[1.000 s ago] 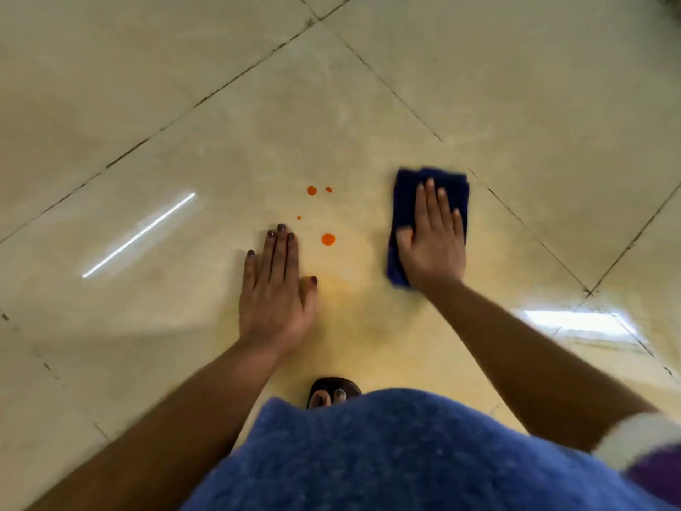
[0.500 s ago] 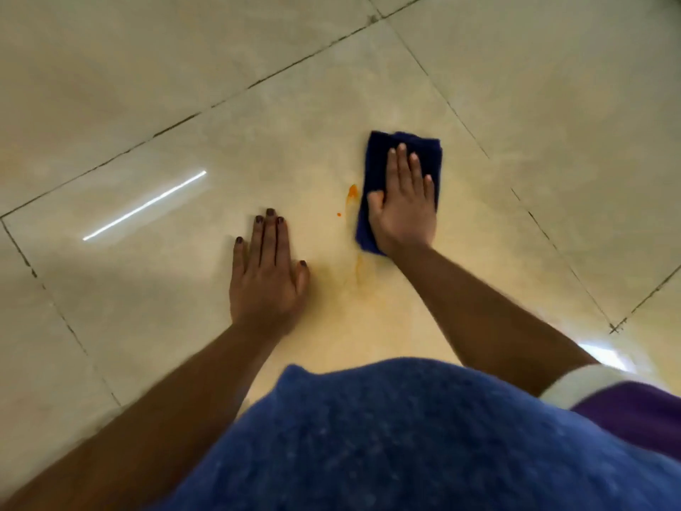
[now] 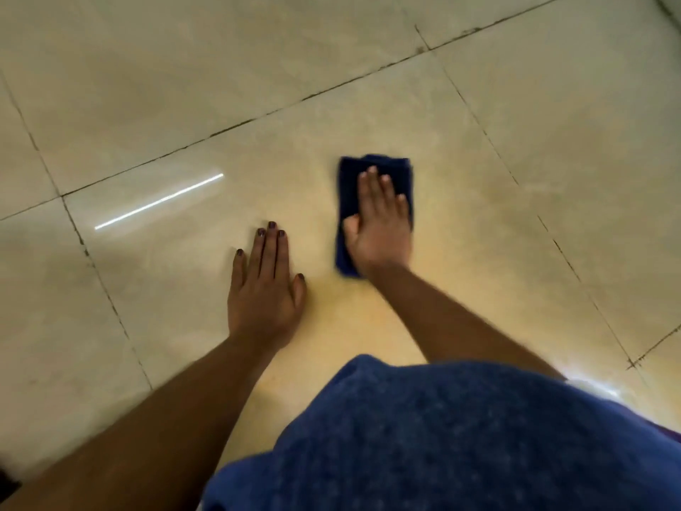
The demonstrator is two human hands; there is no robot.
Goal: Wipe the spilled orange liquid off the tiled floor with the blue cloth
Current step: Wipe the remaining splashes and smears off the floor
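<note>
A folded dark blue cloth (image 3: 350,178) lies flat on the cream tiled floor (image 3: 516,252), pressed down by my right hand (image 3: 381,226), palm and fingers flat on top of it. To its left, my left hand (image 3: 263,289) rests flat on the tile with fingers together, holding nothing. No orange drops show on the floor around the cloth; only a faint yellowish sheen on the tile near my hands. The picture is slightly blurred by motion.
Dark grout lines (image 3: 258,118) cross the floor behind and to both sides of my hands. A bright streak of reflected light (image 3: 158,201) lies to the left. My blue fuzzy garment (image 3: 442,437) fills the bottom of the view.
My right hand has slid the cloth leftwards over the orange drops, which no longer show. My left hand has stayed planted on the tile.
</note>
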